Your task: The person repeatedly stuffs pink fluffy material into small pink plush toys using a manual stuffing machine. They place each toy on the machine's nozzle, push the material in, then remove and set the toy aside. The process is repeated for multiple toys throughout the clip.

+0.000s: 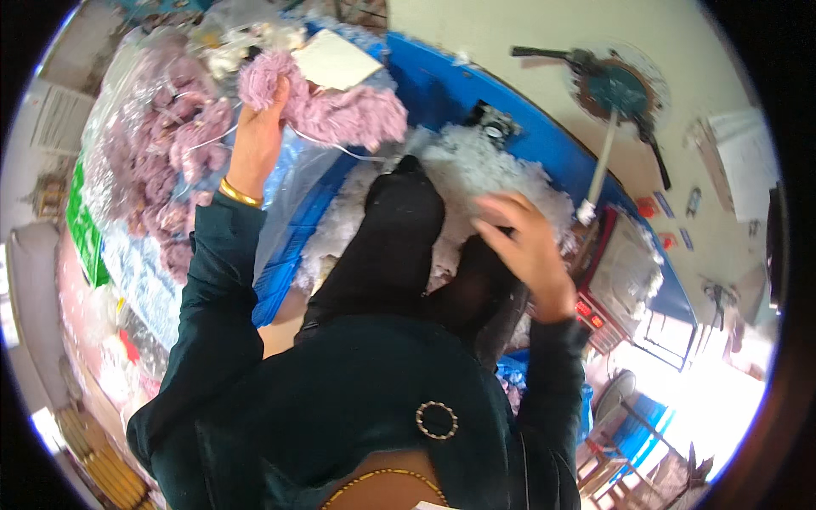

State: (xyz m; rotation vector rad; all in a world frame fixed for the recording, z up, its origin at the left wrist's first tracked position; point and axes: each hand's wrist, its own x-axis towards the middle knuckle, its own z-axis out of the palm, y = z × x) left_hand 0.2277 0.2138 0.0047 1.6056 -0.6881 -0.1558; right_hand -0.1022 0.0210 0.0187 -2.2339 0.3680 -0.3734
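Observation:
My left hand is closed round one end of a fluffy pink plush piece, raised at the upper left. The piece stretches to the right of my fingers, and a thin white cord hangs beneath it. Above my right knee is my right hand, fingers stretched out and slightly blurred, with nothing visible in it. Loose white fibre stuffing spreads beyond and around my knees. More pink plush pieces lie heaped in clear plastic to the left of my left hand.
Blue panels border the stuffing. At the upper right stands a machine with dark handles and a pale tube. A scale with a red display sits right of my right hand. A cream sheet lies behind the held plush.

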